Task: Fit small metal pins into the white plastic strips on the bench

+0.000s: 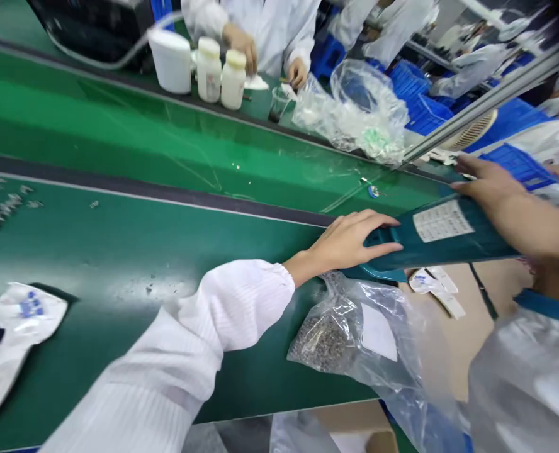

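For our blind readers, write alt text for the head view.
A white-sleeved left hand at one end of a labelled teal container, another hand at the other, near a clear bag of small pieces on a green bench.

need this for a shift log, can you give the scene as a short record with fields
left hand: at the left end of a long teal plastic container with a white label; grip unclear
second hand: on the same container, bare forearm entering from the right
below: clear plastic bag of small greyish pieces, partly on the green bench
far left: small metallic pieces
across: two white bottles with pale yellow lids
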The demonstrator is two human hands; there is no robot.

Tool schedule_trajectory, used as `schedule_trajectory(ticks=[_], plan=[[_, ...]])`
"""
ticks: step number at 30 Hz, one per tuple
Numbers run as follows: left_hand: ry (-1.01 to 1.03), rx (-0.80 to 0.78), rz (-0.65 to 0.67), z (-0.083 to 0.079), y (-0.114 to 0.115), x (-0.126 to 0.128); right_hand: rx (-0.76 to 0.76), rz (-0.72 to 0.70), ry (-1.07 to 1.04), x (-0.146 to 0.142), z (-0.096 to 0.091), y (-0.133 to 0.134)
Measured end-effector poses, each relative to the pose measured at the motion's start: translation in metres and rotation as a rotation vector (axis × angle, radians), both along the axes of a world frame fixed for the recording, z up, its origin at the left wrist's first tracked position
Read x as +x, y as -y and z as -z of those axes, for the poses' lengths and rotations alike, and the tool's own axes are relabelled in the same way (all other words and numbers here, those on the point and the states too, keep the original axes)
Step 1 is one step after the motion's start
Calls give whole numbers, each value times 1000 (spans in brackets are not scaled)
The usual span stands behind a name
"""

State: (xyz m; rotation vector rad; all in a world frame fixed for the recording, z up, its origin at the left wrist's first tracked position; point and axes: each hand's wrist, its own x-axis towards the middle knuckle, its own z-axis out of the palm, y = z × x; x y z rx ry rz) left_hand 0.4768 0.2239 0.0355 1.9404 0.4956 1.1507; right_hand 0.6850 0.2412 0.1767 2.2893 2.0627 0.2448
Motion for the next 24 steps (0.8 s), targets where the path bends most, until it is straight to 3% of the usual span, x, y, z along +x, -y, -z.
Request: schedule_trajectory(ticks=[3,8,16,24], plan=[[-35,-9,-109,0,3,-2,-19,65,-184,-24,-7,4],[-69,36,-227,3,6,2,-53,79,-209,-50,-16,8],[-64,24,-283,2,8,4,-64,65,-238,-53,-20,12],[-110,0,-298,-3,8,4,-10,60,-201,-47,-11,10]])
